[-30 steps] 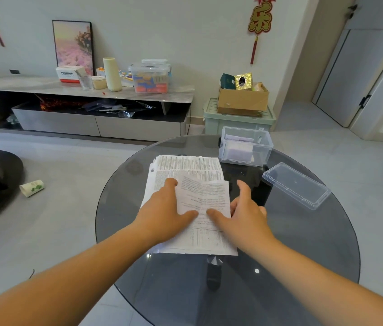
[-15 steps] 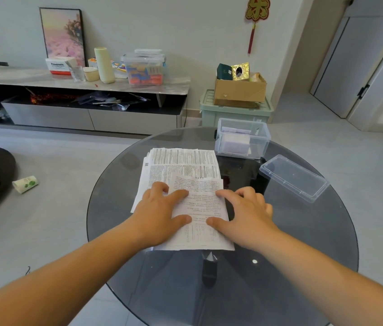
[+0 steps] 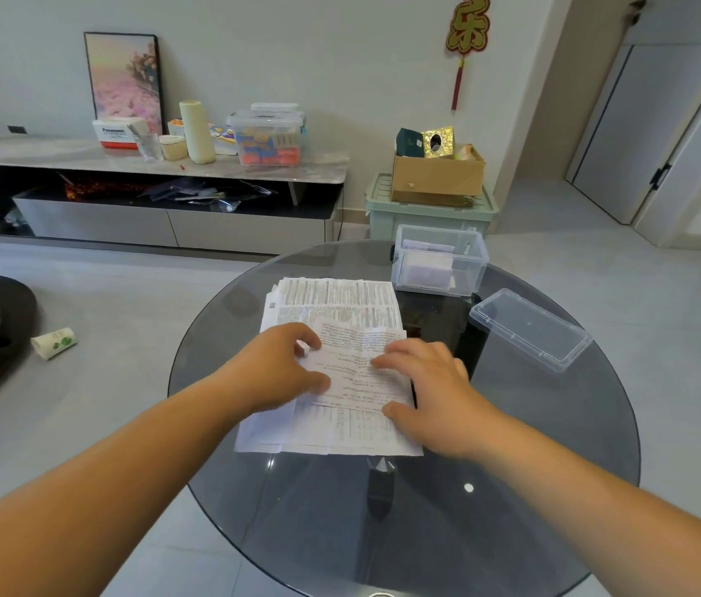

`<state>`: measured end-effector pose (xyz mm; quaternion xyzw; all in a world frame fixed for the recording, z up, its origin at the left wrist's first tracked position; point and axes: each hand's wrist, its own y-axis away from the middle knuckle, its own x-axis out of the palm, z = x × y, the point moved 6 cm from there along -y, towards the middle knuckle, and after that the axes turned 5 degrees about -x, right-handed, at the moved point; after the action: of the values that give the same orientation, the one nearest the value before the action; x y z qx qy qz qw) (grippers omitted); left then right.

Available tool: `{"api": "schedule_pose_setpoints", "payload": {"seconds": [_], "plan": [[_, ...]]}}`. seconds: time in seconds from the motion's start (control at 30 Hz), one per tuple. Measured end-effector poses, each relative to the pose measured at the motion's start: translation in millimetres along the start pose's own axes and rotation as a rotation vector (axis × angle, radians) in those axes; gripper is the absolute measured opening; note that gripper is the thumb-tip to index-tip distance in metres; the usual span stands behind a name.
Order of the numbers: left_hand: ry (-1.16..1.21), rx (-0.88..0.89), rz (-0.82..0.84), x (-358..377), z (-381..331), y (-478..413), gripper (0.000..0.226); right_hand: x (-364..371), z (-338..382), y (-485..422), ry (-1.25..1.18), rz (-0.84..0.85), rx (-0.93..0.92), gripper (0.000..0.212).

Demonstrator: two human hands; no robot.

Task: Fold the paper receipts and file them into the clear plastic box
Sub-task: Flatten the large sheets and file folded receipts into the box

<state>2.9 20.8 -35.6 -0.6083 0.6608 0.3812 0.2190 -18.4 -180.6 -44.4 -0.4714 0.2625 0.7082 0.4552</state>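
Note:
A stack of printed paper receipts (image 3: 335,299) lies in the middle of the round glass table (image 3: 512,445). On top of it sits a folded receipt (image 3: 361,374). My left hand (image 3: 279,372) has its fingers curled and pinches that receipt's left edge between fingertips and thumb. My right hand (image 3: 430,389) rests on the receipt's right half, fingers spread and pressing down. The clear plastic box (image 3: 475,260) stands open at the far right of the stack, with a few folded papers inside.
The box's clear lid (image 3: 529,329) lies on the table right of the stack. Beyond the table are a green bin (image 3: 430,217) with a cardboard box on it, a low TV cabinet (image 3: 167,226) and a paper cup (image 3: 53,342) on the floor.
My left fingers went from lying flat on the paper to curling round the top receipt's left edge. My right hand drew back and now presses its right half.

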Motion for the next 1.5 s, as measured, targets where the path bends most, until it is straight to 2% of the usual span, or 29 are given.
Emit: {"api": "schedule_pose_setpoints", "payload": {"seconds": [0.17, 0.27, 0.37, 0.5, 0.6, 0.7, 0.8, 0.9, 0.97, 1.03, 1.13, 1.27, 1.4, 1.5], "plan": [[0.225, -0.027, -0.041, -4.6, 1.1, -1.9, 0.031, 12.4, 12.5, 1.4, 0.031, 0.076, -0.087, 0.052], [0.239, 0.026, -0.065, -5.2, -0.1, 1.5, 0.030, 11.9, 11.0, 0.5, -0.031, 0.088, -0.059, 0.050], [0.253, 0.107, -0.057, -3.5, -7.2, 6.5, 0.047, 11.3, 5.4, -1.0, -0.206, 0.065, 0.043, 0.049], [0.381, 0.188, 0.037, 6.7, -20.5, 14.1, 0.076, 8.4, -1.3, -5.4, -0.539, -0.018, 0.138, 0.061], [0.192, 0.257, 0.069, 17.8, -26.8, 20.0, 0.071, 3.2, -3.9, -5.5, -0.562, -0.076, 0.132, 0.057], [-0.112, 0.384, 0.096, 31.5, -27.7, 24.8, 0.064, -0.4, -7.8, -3.7, -0.565, -0.106, 0.113, 0.051], [-0.393, 0.486, 0.082, 41.5, -28.7, 28.2, 0.068, -2.3, -14.0, -3.0, -0.560, -0.124, 0.112, 0.051], [-0.570, 0.521, 0.079, 48.4, -27.9, 30.9, 0.073, -3.9, -18.2, -3.5, -0.591, -0.145, 0.113, 0.052], [-0.660, 0.533, 0.079, 52.3, -28.4, 33.7, 0.074, -5.1, -19.5, -3.0, -0.544, -0.160, 0.115, 0.052], [-0.705, 0.548, 0.069, 53.9, -30.6, 35.0, 0.068, -4.4, -20.0, -1.9, -0.393, -0.152, 0.105, 0.049], [-0.719, 0.599, 0.040, 51.9, -35.2, 32.2, 0.060, 0.6, -12.9, 5.2, -0.157, -0.078, 0.043, 0.042], [-0.666, 0.652, 0.073, 51.6, -31.0, 24.1, 0.055, 4.8, -4.7, 14.3, 0.019, -0.005, -0.037, 0.042], [-0.638, 0.618, 0.166, 51.5, -27.5, 21.5, 0.050, 7.3, 0.9, 22.3, 0.178, 0.064, -0.123, 0.056], [-0.640, 0.602, 0.163, 47.7, -26.4, 16.8, 0.050, 13.1, 2.6, 29.3, 0.239, 0.143, -0.154, 0.066]]}}
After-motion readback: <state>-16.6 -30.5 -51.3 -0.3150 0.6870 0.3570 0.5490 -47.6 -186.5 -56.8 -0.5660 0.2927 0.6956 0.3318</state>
